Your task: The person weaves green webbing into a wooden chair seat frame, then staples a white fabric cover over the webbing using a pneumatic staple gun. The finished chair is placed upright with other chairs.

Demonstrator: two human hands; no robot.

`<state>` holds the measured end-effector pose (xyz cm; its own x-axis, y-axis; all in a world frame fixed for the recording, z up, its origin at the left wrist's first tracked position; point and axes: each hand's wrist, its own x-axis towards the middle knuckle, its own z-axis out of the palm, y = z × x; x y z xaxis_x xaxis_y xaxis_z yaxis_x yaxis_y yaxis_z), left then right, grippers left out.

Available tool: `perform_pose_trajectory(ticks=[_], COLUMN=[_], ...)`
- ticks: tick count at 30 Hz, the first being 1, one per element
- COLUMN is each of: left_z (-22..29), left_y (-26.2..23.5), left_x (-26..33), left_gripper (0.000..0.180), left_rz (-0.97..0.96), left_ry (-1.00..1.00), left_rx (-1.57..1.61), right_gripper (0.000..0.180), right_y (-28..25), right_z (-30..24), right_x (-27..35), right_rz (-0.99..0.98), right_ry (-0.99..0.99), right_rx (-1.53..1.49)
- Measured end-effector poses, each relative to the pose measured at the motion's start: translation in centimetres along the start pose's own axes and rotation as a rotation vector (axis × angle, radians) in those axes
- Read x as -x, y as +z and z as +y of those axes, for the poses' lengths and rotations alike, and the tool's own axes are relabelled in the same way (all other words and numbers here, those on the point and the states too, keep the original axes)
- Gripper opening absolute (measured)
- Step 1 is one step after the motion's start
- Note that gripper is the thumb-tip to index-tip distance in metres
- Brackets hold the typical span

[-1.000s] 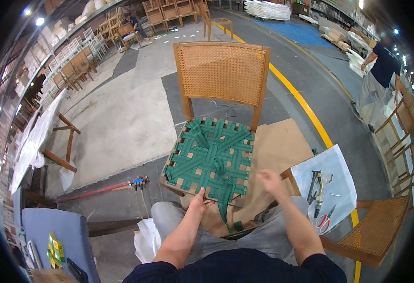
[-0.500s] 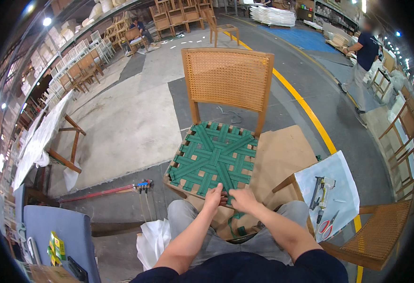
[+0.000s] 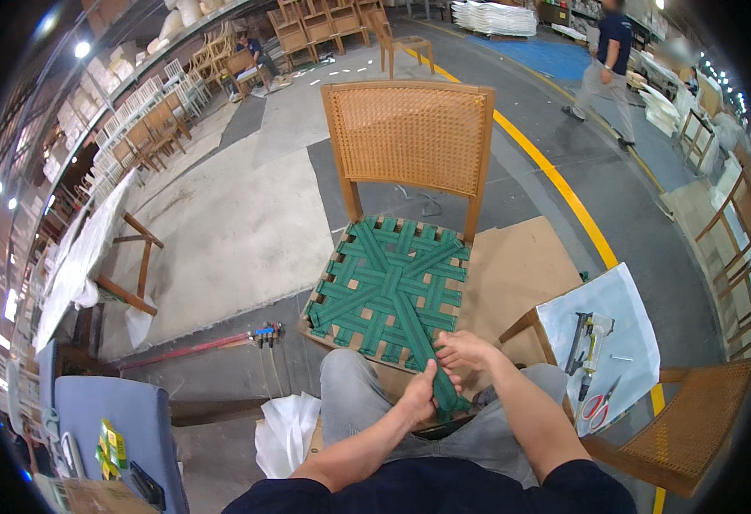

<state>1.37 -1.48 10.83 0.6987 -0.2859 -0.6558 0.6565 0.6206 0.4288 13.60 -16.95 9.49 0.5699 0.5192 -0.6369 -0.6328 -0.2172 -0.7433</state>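
Note:
In front of my knees stands a wooden chair (image 3: 483, 137) with a woven cane back (image 3: 407, 128). Green webbing (image 3: 374, 278) is interlaced across its seat, with diagonal bands crossing near the middle. One diagonal webbing strap (image 3: 412, 324) runs over the front edge toward my lap. My left hand (image 3: 418, 392) grips this strap below the seat edge, thumb on top. Closed at the strap's right side is my right hand (image 3: 468, 351), its fingertips against the webbing. The strap's lower end bunches between my legs, partly hidden.
At right, a pale-covered seat (image 3: 641, 308) holds a staple gun (image 3: 592, 336) and red-handled scissors (image 3: 596, 409). A blue-grey cushioned seat (image 3: 110, 403) is at left, near an air hose fitting (image 3: 266, 332). Cardboard (image 3: 512, 274) lies beneath the chair. A person (image 3: 611, 64) walks beyond the yellow line.
Both hands have moved from the seat's front edge toward my lap, drawing the strap out straight over the edge. The walking person has moved left.

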Motion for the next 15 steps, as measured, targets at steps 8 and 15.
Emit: perform_pose_trajectory(ticks=[8,15], left_z=[-1.1,2.1], left_y=[-4.5,-7.9], left_x=[1.2,-3.3], left_gripper=[0.051,0.089], left_rz=[0.041,0.337], left_ry=[-0.088,-0.033], left_rx=[-0.241,0.119], right_gripper=[0.033,0.025], right_y=[9.3,10.3], right_z=[2.1,3.9], right_x=[-4.8,-4.5], right_rz=[0.091,0.393], right_ry=[0.130,-0.087], right_rx=[-0.487,-0.115])
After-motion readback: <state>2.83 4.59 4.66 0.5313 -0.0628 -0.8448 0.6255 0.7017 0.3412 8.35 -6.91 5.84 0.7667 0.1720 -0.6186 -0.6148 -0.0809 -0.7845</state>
